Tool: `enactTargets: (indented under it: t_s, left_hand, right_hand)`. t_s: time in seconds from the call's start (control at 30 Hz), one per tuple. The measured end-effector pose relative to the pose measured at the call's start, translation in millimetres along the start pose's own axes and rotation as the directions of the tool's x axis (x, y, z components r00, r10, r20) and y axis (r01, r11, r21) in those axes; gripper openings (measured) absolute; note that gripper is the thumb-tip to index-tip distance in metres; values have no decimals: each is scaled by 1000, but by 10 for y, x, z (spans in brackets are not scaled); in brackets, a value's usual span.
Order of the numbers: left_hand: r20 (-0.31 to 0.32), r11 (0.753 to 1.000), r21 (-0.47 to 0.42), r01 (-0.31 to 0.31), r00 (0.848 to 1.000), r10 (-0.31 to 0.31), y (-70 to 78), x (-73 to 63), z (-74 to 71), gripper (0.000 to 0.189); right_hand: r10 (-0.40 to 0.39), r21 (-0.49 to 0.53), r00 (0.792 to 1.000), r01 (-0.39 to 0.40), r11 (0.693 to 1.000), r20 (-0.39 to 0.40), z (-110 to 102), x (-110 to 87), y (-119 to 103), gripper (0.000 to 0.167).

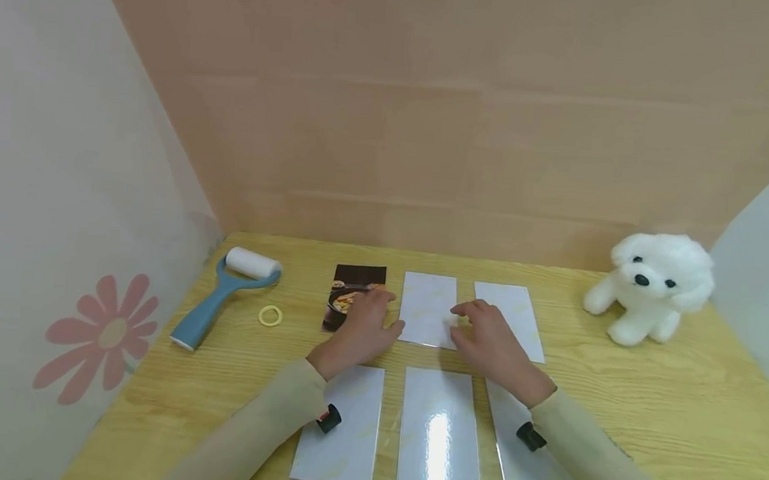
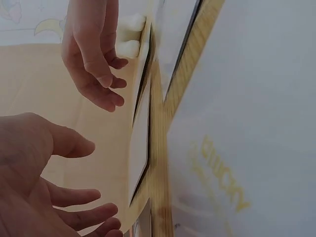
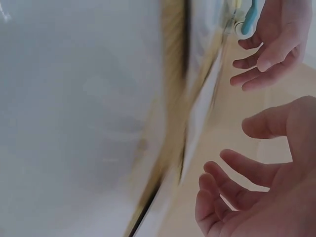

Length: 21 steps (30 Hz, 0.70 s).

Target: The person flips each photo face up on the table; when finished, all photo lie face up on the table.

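Note:
Six flat cards lie in two rows on the wooden table. At the back left, one card (image 1: pixel 357 274) shows a dark picture of food in a pan. The others have white faces: back middle (image 1: pixel 428 301), back right (image 1: pixel 515 318), front left (image 1: pixel 338 454), front middle (image 1: pixel 423 411) and front right (image 1: pixel 519 468). My left hand (image 1: pixel 360 330) hovers by the food picture card and partly hides it, fingers loosely bent. Opposite, my right hand (image 1: pixel 493 346) is over the back right card, near the back middle one. Both hands hold nothing; the wrist views show gaps between thumbs and fingers.
A blue-handled lint roller (image 1: pixel 211 306) with a white roll lies at the left, a yellow ring (image 1: pixel 270 316) beside it. A white plush dog (image 1: pixel 653 286) sits at the back right. A brown panel (image 1: pixel 429 162) rises behind the table (image 1: pixel 241 422).

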<state>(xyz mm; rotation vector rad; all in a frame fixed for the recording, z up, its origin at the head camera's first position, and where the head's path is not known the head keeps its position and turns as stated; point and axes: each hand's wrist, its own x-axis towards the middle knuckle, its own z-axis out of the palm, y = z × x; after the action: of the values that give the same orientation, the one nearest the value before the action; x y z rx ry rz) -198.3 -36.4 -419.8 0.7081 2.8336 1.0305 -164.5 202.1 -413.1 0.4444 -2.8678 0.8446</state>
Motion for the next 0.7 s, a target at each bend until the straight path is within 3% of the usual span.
enactTargets:
  t_s: [0.3,0.7]
  left_hand:
    - [87,989,129,75,992,-87,70,7,69,61]
    - [116,978,196,65,989,-89,100,31,129,65]
  right_hand:
    - [-69,-132,998,69,989,2,-15,-50,146,28]
    - [-99,-230,995,104,968,30,-55,-58,221,34]
